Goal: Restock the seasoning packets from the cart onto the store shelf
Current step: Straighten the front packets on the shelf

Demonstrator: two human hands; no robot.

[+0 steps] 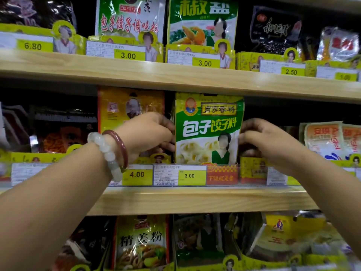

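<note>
A green and white seasoning packet (208,130) stands upright on the middle wooden shelf (195,200), behind a 3.00 price tag. My left hand (148,132), with two bracelets on the wrist, grips the packet's left edge. On the opposite edge my right hand (267,141) holds it with curled fingers. Both hands' fingertips reach behind the packet and are partly hidden. The cart is out of view.
An orange-yellow packet (125,108) stands just left of the green one, dark packets further left, white-orange packets (330,141) at the right. The upper shelf (175,75) hangs close above the packet top. More packets fill the shelf below.
</note>
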